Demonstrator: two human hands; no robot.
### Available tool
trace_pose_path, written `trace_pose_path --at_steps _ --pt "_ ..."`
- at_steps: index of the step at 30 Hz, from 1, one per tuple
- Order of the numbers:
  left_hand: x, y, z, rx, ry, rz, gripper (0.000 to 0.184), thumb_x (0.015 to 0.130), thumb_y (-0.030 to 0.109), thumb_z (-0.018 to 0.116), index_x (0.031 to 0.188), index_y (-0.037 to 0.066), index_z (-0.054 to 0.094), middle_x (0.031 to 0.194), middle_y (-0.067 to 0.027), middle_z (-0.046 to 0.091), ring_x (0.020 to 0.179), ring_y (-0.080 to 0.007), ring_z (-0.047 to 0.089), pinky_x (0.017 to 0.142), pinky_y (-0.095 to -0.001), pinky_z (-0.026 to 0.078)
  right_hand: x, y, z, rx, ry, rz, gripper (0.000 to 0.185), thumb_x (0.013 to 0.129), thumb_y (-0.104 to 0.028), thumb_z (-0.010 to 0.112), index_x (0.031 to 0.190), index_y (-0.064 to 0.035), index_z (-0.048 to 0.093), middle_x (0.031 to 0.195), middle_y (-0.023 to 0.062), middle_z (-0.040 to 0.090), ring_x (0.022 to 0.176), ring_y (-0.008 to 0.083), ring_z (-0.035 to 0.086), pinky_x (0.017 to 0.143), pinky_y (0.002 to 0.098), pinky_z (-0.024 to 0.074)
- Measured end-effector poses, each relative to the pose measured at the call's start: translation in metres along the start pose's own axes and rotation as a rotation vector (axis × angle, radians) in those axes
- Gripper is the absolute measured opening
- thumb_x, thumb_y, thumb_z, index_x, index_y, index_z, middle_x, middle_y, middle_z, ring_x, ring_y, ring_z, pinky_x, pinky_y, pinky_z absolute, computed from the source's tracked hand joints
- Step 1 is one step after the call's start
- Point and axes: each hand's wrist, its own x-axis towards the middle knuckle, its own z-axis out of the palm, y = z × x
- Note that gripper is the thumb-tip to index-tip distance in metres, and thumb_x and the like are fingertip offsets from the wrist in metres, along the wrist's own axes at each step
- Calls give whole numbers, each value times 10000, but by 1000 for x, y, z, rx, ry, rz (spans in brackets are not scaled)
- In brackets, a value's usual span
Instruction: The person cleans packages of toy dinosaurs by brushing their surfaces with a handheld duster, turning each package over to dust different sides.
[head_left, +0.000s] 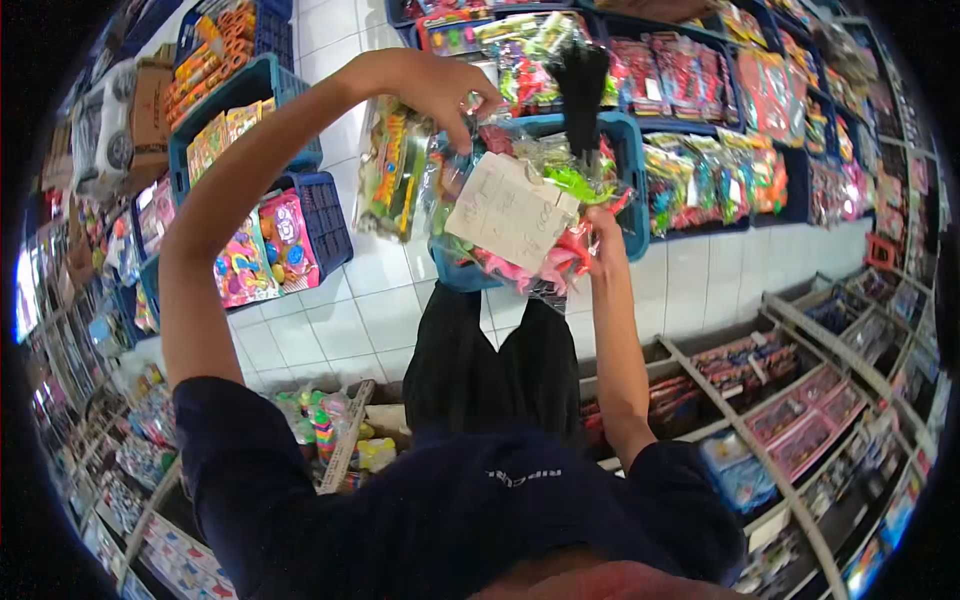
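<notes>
A clear plastic bag of pink, red and green toys [525,275] is held over a blue basket [628,150]. A white card with handwriting [510,210] lies across its front. My right hand [606,240] grips the bag's right side, thumb on top. At the upper left, my left hand [435,90] has its fingers curled round shiny clear plastic at the bag's edge. Just left of the basket, packets of green and yellow toys [393,170] lie on the floor. A black bristly thing [580,95] stands up behind the bag.
Blue crates of packaged toys stand left [325,225] and along the back right [790,195]. White floor tiles [345,325] show around my legs [490,370]. Near me at the right are low shelf compartments with wooden dividers [735,420]. A boxed white toy car [105,130] is at the far left.
</notes>
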Motion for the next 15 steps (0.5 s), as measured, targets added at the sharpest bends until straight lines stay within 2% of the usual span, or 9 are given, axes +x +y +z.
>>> trace_pose_path --at_steps 2,3,4,6,7,10,11,13,15 --pt "31 -3 5 -54 365 155 635 575 343 698 1135 161 463 954 -144 533 878 -230 524 770 -336 397 -22 -4 7 69 132 -177 268 707 -135 552 942 -14 507 844 91 569 739 196 568 679 331 488" --pt "-43 38 -7 157 570 31 579 600 291 691 1103 115 464 934 -154 533 877 -253 524 751 -327 404 -40 29 47 234 176 -215 225 715 -175 527 884 -27 507 787 73 558 672 192 559 620 324 487" --pt "-38 49 2 158 561 80 579 600 291 691 1103 115 464 934 -154 533 877 -253 524 751 -327 404 -64 22 40 235 215 -246 225 715 -175 527 884 -27 507 787 73 558 672 192 559 620 324 487" --pt "-21 79 26 -220 1590 231 463 683 263 642 1069 76 469 930 -116 535 853 -242 524 731 -359 402 -120 1 39 432 374 -355 232 705 -216 506 881 -64 502 769 50 539 657 170 545 534 279 472" --pt "-12 104 45 -217 1567 277 463 683 263 642 1069 76 469 930 -116 535 853 -242 524 731 -359 402 -138 -6 38 456 393 -391 232 705 -216 506 881 -64 502 769 50 539 657 170 545 534 279 472" --pt "23 168 143 -1433 1526 220 272 838 203 464 1023 4 462 898 -22 530 751 -117 514 694 -285 422 -185 -23 30 615 409 -562 230 729 -249 507 848 -52 496 714 52 540 623 172 548 596 310 480" --pt "67 172 169 -1530 1231 204 304 860 255 410 1061 32 458 927 -27 533 752 -141 515 665 -307 440 -199 -28 21 666 407 -613 235 737 -260 508 837 -48 494 696 52 541 612 173 549 617 320 482" --pt "79 226 199 -2351 -94 1268 330 866 294 369 1058 48 477 938 -62 556 768 -194 536 694 -342 456 -216 -15 -19 659 399 -645 226 744 -245 511 855 -49 493 688 50 538 606 177 550 620 322 483" --pt "94 304 177 -2185 706 223 347 828 319 454 1028 39 496 890 -76 561 793 -219 540 723 -351 439 -232 -3 -61 572 370 -662 213 757 -214 516 890 -49 489 673 45 531 594 187 551 628 326 484"
